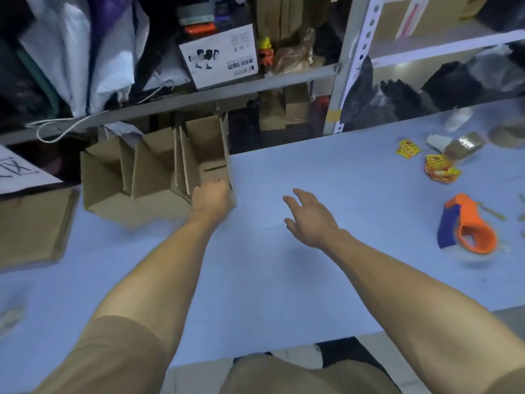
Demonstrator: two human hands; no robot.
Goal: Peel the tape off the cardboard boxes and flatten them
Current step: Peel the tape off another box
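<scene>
- Left hand: fingers curled over near edge of open box, gripping it.
- Right hand: fingers spread, holding nothing, over table, right of box.

Tape dispenser; yellow packets

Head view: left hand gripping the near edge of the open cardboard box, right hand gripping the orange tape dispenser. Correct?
Not quite. The head view shows the right hand open and hovering over the blue table, apart from the orange tape dispenser, which lies untouched farther right. The left hand does grip the open cardboard box.
</scene>
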